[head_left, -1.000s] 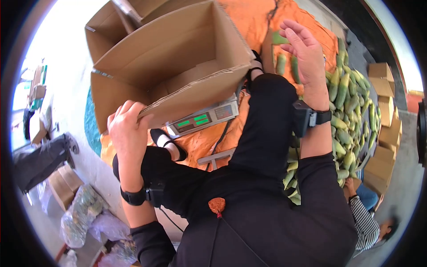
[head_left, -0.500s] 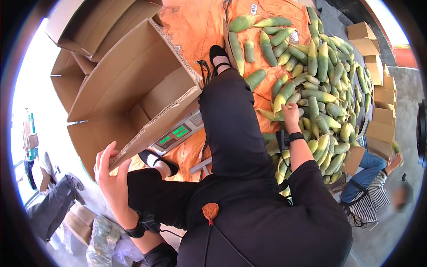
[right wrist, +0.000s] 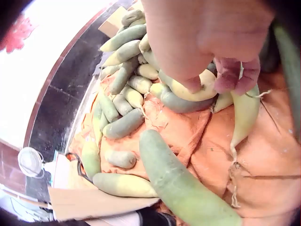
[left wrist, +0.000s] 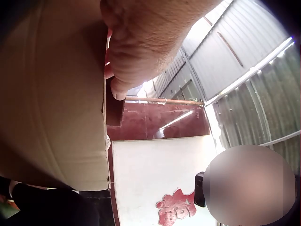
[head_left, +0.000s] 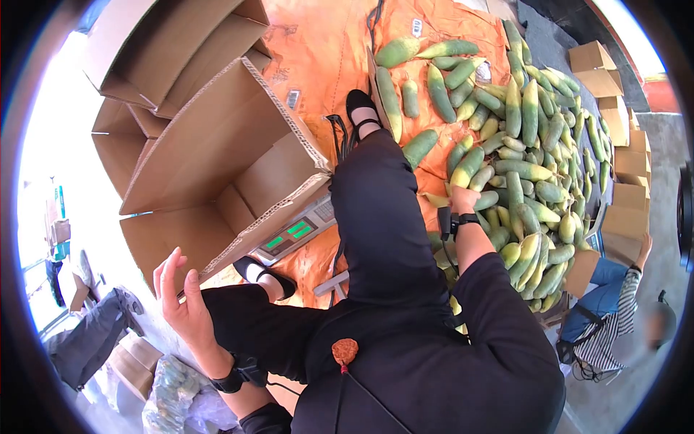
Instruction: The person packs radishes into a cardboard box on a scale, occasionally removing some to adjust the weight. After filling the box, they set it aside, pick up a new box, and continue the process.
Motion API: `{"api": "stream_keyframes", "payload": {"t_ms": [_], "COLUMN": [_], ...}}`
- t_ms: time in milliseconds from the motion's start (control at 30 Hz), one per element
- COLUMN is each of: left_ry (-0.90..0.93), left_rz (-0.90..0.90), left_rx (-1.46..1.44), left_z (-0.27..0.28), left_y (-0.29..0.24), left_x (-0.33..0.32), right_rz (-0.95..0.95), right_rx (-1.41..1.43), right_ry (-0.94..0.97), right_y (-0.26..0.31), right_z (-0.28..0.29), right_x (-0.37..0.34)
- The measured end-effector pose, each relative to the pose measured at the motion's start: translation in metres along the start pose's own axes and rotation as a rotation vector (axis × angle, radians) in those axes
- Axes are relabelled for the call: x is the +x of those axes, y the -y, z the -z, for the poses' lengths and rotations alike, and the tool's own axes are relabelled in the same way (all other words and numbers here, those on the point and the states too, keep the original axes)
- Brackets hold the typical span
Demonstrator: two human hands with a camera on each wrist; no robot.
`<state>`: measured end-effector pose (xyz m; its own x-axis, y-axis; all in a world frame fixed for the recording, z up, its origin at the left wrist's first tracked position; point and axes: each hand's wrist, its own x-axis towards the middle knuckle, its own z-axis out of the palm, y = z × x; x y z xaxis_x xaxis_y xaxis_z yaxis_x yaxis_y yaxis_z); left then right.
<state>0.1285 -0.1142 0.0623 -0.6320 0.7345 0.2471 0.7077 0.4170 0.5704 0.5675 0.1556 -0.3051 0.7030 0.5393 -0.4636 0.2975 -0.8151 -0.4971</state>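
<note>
In the head view my left hand (head_left: 186, 304) is beside the near corner of an open cardboard box (head_left: 170, 235), its fingers loosely extended at the box edge. The left wrist view shows its thumb close to the cardboard wall (left wrist: 61, 103). My right hand (head_left: 463, 199) is down in a spread of green radishes, at the lower end of a green radish (head_left: 467, 168). In the right wrist view thumb and fingers pinch the pale end of that green radish (right wrist: 207, 87). Another radish (right wrist: 245, 115) with a long root hangs just under the fingertips.
Beneath the box is a scale (head_left: 293, 235) with green displays. Green radishes (head_left: 557, 192) cover the orange sheet (head_left: 325, 43) to the right. More cardboard boxes (head_left: 173, 43) stand at the far left, others line the far right. A person in a striped top (head_left: 614, 318) is at right.
The view has swung right. My right hand has come down from the air onto the radishes and taken hold of one. The left hand has let go of the box edge.
</note>
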Motion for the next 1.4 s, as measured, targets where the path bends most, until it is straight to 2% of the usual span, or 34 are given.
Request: {"api": "stream_keyframes", "payload": {"t_ms": [67, 133, 200, 300, 333, 367, 400, 433, 467, 500, 533, 600, 667, 733, 867, 933, 967, 1033, 1067, 1133, 1167, 1233, 1300, 1333, 1400], "left_ry": [-0.016, -0.035, -0.034, -0.024, -0.001, 0.008, -0.011, 0.000, 0.013, -0.018, -0.033, 0.027, 0.036, 0.067, 0.151, 0.164, 0.179, 0.174, 0.169, 0.176, 0.178, 0.185, 0.383, 0.392, 0.450], "left_rz": [-0.010, -0.018, -0.004, 0.012, 0.018, 0.017, 0.027, 0.010, -0.007, -0.019, -0.013, -0.110, -0.104, -0.204, -0.279, -0.337, -0.395, -0.426, -0.463, -0.476, -0.508, -0.539, -0.431, -0.432, -0.302], "left_rx": [-0.003, -0.007, -0.023, -0.022, -0.040, -0.036, -0.026, -0.027, -0.028, -0.060, -0.053, -0.033, -0.033, 0.029, 0.075, 0.106, 0.138, 0.174, 0.207, 0.259, 0.268, 0.277, 0.120, 0.119, -0.080], "left_z": [0.002, 0.005, 0.008, 0.012, 0.014, 0.017, 0.021, 0.024, 0.026, 0.028, 0.032, 0.039, 0.047, 0.054, 0.062, 0.059, 0.057, 0.053, 0.051, 0.048, 0.046, 0.047, 0.053, 0.056, 0.058], "left_y": [-0.001, 0.000, 0.000, -0.005, -0.004, -0.002, -0.001, 0.000, 0.001, -0.003, -0.002, 0.000, -0.005, -0.012, -0.029, -0.032, -0.033, -0.038, -0.038, -0.036, -0.034, -0.029, -0.017, -0.011, 0.002], "left_x": [-0.001, -0.003, -0.005, -0.007, -0.007, -0.007, -0.005, -0.004, -0.001, 0.003, 0.009, 0.018, 0.028, 0.041, 0.067, 0.081, 0.088, 0.098, 0.102, 0.109, 0.112, 0.114, 0.114, 0.112, 0.108], "right_rz": [-0.043, -0.088, -0.031, 0.042, -0.013, -0.075, -0.044, -0.156, -0.214, -0.277, -0.218, -0.076, 0.113, 0.310, 0.671, 0.756, 0.757, 0.803, 0.800, 0.897, 0.892, 0.798, 0.752, 0.713, 1.068], "right_rx": [-0.058, 0.138, 0.075, 0.060, 0.132, 0.191, 0.192, 0.466, 0.480, 0.518, 0.460, 0.454, 0.452, 0.451, 0.308, 0.327, 0.324, 0.271, 0.269, 0.123, 0.124, -0.094, -0.150, -0.206, -0.101], "right_ry": [-0.045, 0.357, 0.389, 0.177, 0.198, 0.365, 0.622, 0.685, 0.615, 0.714, 0.637, 0.630, 0.679, 0.728, 0.914, 1.145, 1.149, 1.418, 1.424, 1.652, 1.656, 1.911, 1.962, 2.009, 1.755], "right_y": [-0.005, 0.005, 0.008, -0.010, -0.014, 0.014, -0.011, 0.023, 0.031, 0.029, 0.044, 0.062, 0.084, 0.115, 0.190, 0.221, 0.236, 0.258, 0.265, 0.277, 0.281, 0.289, 0.293, 0.295, 0.296], "right_z": [-0.006, 0.020, 0.027, 0.007, 0.003, 0.033, 0.024, 0.054, 0.059, 0.064, 0.080, 0.103, 0.131, 0.157, 0.202, 0.211, 0.212, 0.206, 0.200, 0.184, 0.176, 0.160, 0.142, 0.135, 0.125], "right_x": [0.014, 0.002, 0.000, 0.041, 0.061, 0.027, 0.086, 0.033, 0.026, 0.039, 0.000, -0.051, -0.091, -0.125, -0.202, -0.236, -0.255, -0.294, -0.310, -0.338, -0.351, -0.373, -0.384, -0.387, -0.391]}}
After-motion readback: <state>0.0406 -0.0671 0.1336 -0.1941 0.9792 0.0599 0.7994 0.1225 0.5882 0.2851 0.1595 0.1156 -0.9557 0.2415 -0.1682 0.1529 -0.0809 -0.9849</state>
